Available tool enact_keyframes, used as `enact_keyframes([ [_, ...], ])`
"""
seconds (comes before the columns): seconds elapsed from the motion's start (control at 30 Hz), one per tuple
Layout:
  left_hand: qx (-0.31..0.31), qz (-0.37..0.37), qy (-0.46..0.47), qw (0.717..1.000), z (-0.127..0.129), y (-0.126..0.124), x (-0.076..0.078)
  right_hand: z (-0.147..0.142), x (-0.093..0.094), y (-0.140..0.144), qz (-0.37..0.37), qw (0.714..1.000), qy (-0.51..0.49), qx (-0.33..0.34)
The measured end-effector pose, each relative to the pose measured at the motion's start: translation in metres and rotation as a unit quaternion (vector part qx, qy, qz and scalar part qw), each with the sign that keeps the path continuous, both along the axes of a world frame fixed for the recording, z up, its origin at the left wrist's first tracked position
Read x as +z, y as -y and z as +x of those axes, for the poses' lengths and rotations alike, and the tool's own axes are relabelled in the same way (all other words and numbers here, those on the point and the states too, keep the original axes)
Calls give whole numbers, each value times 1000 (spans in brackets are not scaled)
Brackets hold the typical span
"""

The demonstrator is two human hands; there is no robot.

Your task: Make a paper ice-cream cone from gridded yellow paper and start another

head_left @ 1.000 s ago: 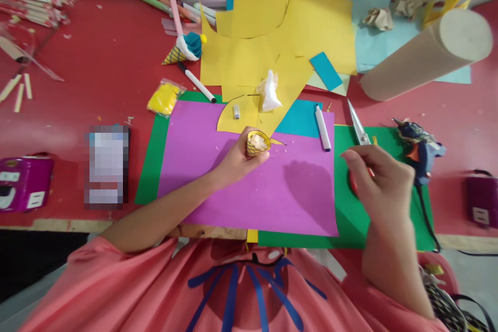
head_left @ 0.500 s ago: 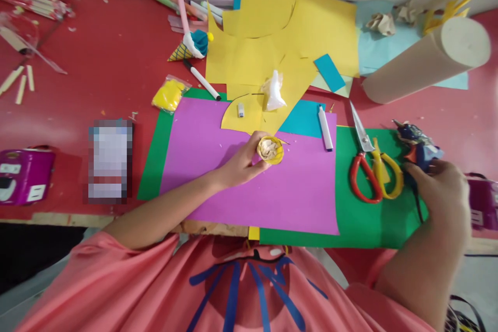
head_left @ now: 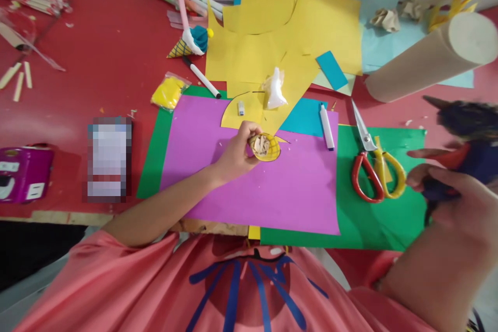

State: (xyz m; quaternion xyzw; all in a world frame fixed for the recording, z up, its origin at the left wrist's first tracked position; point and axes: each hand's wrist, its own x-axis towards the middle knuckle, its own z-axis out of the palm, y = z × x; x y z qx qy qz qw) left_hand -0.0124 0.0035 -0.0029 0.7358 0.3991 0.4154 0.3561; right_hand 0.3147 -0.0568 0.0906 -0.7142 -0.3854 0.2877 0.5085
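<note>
Cone [head_left: 265, 147] in my left hand [head_left: 235, 154] — a small yellow paper one with a dark criss-cross grid drawn on it, its open mouth turned up toward me and stuffed with crumpled pale paper. My fingers curl round its side, thumb on top, holding it just above the purple sheet [head_left: 257, 176], close to that sheet's far edge.

My right hand [head_left: 455, 192] is closed around the glue gun [head_left: 467, 140] (dark blue body, orange-red trigger), lifted off the table at the right edge of view and blurred; its nozzle points away to the left.

The scissors [head_left: 373, 161] — one red loop, one yellow — lie on the green sheet [head_left: 389, 218] between my two hands, blades pointing away from me. A white marker [head_left: 326, 126] lies on the blue paper beyond the purple sheet.
</note>
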Motion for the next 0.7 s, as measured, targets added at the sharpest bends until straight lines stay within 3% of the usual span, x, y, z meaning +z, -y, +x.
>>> enact_keyframes([
  [0.13,25,28,-93,995,-4,-2,5,-35,-4,-12,-42,970,-130,203],
  [0.3,46,77,-147,985,-7,-10,2,-77,-21,-28,-112,915,-156,354],
  [0.47,53,79,-144,985,-6,-10,-1,-92,-35,-28,-140,903,-118,390],
  [0.7,61,38,-176,982,-5,-7,-1,-92,-42,-26,-108,898,-86,418],
])
